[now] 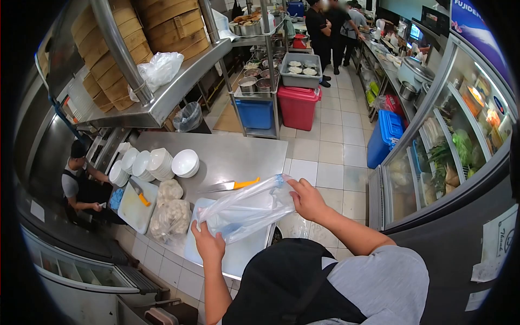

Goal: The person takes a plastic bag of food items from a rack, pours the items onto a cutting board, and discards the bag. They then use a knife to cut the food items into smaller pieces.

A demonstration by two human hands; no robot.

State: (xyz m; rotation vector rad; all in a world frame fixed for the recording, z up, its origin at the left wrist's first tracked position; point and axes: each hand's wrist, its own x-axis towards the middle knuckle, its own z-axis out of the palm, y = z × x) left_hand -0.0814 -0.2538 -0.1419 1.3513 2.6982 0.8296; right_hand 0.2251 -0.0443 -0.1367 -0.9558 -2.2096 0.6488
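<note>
A clear plastic bag (252, 208) is stretched between my two hands, above a white cutting board (197, 246). My right hand (307, 200) is closed on the bag's right end, where a blue print shows. Lower down, my left hand (209, 244) grips the bag's left edge. Just behind the bag lies a knife with a yellow handle (246, 183) on the steel table (238, 149). To the left of the board sit plastic bags of pale round pieces (169, 219).
Stacks of white bowls (185, 163) stand on the table's left side. A second cutting board (138, 205) holds another yellow-handled knife. At the left, a person (84, 187) works nearby. A glass-door fridge (449, 135) is on the right, beside a blue cooler (384, 138).
</note>
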